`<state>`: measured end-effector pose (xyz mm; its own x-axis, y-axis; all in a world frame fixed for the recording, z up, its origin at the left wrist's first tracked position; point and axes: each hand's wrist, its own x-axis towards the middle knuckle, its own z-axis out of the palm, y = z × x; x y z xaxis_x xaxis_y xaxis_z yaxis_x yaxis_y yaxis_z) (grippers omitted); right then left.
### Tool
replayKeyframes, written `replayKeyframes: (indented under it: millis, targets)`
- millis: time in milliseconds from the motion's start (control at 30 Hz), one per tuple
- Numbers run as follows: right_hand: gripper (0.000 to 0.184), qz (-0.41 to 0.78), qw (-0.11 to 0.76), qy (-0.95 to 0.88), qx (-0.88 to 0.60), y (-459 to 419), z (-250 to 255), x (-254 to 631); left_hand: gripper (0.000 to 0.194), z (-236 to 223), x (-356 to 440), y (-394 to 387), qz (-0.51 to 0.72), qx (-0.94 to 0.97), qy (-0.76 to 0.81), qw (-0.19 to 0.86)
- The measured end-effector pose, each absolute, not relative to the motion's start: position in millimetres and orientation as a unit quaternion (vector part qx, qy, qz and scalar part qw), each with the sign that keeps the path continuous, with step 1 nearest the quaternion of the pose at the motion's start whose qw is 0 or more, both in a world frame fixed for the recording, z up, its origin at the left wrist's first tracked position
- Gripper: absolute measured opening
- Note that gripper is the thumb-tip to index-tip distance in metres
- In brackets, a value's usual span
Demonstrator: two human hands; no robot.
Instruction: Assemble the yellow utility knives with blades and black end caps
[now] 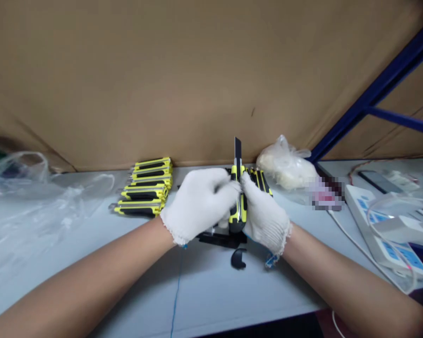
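Observation:
Both my hands wear white knit gloves. Between them a yellow and black utility knife [238,206] stands nearly upright, its dark blade pointing up and away from me. My left hand [204,195] pinches the knife's body from the left, fingers near the slider. From the right, my right hand [264,209] grips the handle, thumb along its side. On the table below lies a small black curved piece [238,258]. Black strip-like parts [222,239] lie under my hands, partly hidden. A stack of similar utility knives [146,188] rests left of my left hand.
More knives [262,180] lie behind my right hand, beside a tied plastic bag [285,164]. A white power strip [387,230] with cables and a phone [377,180] sit at the right. Clear plastic [45,220] covers the left side. A cardboard wall [183,84] stands behind.

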<state>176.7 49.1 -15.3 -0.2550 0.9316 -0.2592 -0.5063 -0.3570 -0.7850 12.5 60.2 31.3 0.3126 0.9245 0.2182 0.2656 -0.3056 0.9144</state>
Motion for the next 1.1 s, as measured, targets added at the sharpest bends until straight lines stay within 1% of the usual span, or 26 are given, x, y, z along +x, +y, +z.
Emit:
replayKeyframes:
  millis: [67, 100, 133, 167, 267, 367, 533, 633, 767, 833, 933, 1033, 1100]
  targets:
    - [0.049, 0.776, 0.457, -0.272, -0.338, 46, -15, 176, 0.028, 24, 16, 77, 0.453, 0.648, 0.460, 0.404]
    - [0.046, 0.784, 0.452, -0.273, -0.327, 44, -14, 177, 0.021, 18, 17, 82, 0.457, 0.637, 0.461, 0.416]
    - [0.044, 0.788, 0.445, -0.278, -0.322, 42, -14, 177, 0.017, 12, 17, 86, 0.449, 0.633, 0.452, 0.440]
    - [0.041, 0.786, 0.446, -0.284, -0.321, 40, -13, 178, 0.017, 6, 18, 88, 0.436, 0.632, 0.433, 0.473]
    - [0.032, 0.768, 0.457, -0.298, -0.334, 36, -11, 178, 0.027, -10, 20, 86, 0.411, 0.616, 0.355, 0.571]
    - [0.029, 0.752, 0.472, -0.312, -0.340, 36, -8, 178, 0.036, -18, 25, 81, 0.408, 0.576, 0.308, 0.638]
    - [0.028, 0.762, 0.465, -0.320, -0.317, 37, -5, 178, 0.042, -19, 27, 76, 0.392, 0.475, 0.255, 0.745]
    - [0.026, 0.778, 0.460, -0.324, -0.279, 34, -5, 179, 0.040, -17, 26, 75, 0.406, 0.436, 0.207, 0.776]
    - [0.018, 0.797, 0.443, -0.345, -0.223, 30, -5, 182, 0.038, -13, 23, 76, 0.413, 0.431, 0.172, 0.783]
    - [0.021, 0.807, 0.435, -0.350, -0.192, 29, -4, 182, 0.040, -12, 21, 78, 0.410, 0.442, 0.170, 0.780]
    - [0.031, 0.816, 0.438, -0.340, -0.164, 28, -2, 180, 0.042, -10, 18, 81, 0.403, 0.453, 0.176, 0.775]
    - [0.044, 0.812, 0.453, -0.323, -0.174, 28, -3, 181, 0.044, -10, 14, 84, 0.404, 0.461, 0.175, 0.770]
    - [0.048, 0.811, 0.442, -0.337, -0.184, 30, -6, 184, 0.045, -10, 11, 85, 0.392, 0.466, 0.173, 0.774]
